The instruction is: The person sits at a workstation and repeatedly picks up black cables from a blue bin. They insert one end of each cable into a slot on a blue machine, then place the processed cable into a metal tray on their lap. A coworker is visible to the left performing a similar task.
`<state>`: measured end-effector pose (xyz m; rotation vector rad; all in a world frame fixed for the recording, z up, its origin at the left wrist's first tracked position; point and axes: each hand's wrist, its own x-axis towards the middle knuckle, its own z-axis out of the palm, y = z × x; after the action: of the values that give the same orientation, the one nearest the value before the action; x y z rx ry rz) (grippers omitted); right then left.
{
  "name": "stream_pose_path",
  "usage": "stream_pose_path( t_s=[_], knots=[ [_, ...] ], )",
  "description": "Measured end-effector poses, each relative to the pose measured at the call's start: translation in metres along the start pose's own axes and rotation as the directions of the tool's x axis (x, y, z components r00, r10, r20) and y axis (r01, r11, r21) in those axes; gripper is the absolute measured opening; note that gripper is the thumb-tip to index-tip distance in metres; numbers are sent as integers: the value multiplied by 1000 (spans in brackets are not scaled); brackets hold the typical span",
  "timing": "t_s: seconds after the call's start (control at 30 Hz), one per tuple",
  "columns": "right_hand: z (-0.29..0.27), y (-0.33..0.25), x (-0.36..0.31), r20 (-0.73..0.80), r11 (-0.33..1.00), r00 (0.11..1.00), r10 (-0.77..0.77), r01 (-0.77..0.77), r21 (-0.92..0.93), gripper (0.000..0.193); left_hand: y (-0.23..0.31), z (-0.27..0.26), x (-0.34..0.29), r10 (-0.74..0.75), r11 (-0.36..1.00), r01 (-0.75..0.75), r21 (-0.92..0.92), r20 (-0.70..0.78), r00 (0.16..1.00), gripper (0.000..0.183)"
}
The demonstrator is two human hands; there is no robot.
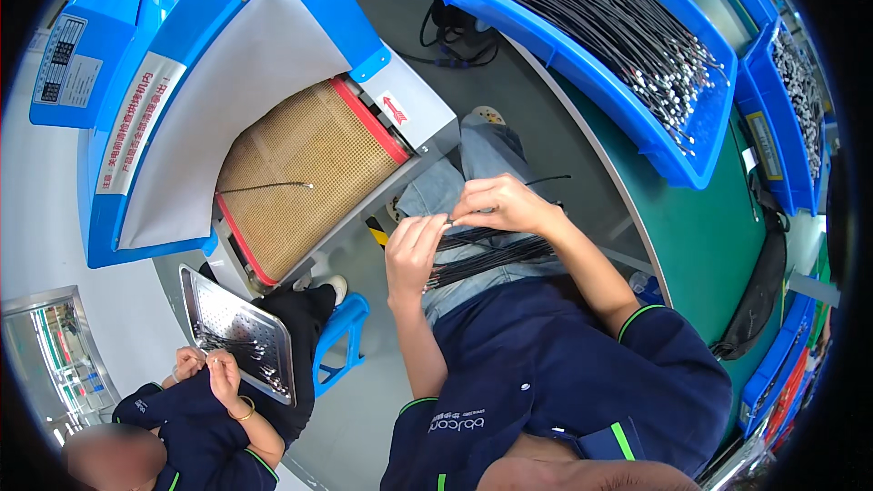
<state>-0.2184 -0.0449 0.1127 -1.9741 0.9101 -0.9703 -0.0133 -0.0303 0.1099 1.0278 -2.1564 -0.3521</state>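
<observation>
Over my lap, my left hand (pixel 414 253) and my right hand (pixel 502 205) meet with pinched fingertips. Between them is the end of a thin black cable (pixel 449 222); the fingers cover most of it. A black cable end (pixel 555 178) sticks out beyond my right hand, and I cannot tell whether it is the same piece. Across my thighs, below both hands, lies a bundle of black cables (pixel 496 259). My right forearm hides part of its right end.
Ahead on the left, a blue machine (pixel 191 36) has a mesh conveyor belt (pixel 305 150) carrying one cable (pixel 264 186). A co-worker handles small parts over a metal tray (pixel 282 355) beside a blue stool (pixel 344 332). To the right, a green table (pixel 691 236) bears a blue bin (pixel 705 141) of cables.
</observation>
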Motion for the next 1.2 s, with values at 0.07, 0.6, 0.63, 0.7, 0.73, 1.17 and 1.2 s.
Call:
stream_pose_path(
  t_s=[0.07,0.6,0.63,0.7,0.73,1.17,1.2],
  knots=[
    [2,1,1,-2,1000,1000,-2,2,-13,9,3,2,3,-20,1000,20,12,-59,998,19],
    [-4,4,-2,-19,998,999,50,-49,32,11,4,1,-4,-78,992,70,-102,-78,994,21],
    [-2,4,-2,-20,998,998,54,-53,35,11,5,2,-4,-88,991,79,-106,-91,992,20],
    [-1,4,-3,-33,998,998,51,-50,47,11,6,2,-3,-108,989,95,-113,-116,987,19],
    [-1,4,-3,-45,997,998,45,-43,57,11,5,2,-2,-104,989,91,-115,-110,988,19],
    [-45,12,-19,0,958,972,234,-231,-171,12,-21,-9,-20,-301,952,292,-88,-133,944,13],
    [-47,9,-19,-3,946,965,263,-259,-193,12,-24,-9,-23,-350,934,335,-122,-141,926,12]
  ],
)
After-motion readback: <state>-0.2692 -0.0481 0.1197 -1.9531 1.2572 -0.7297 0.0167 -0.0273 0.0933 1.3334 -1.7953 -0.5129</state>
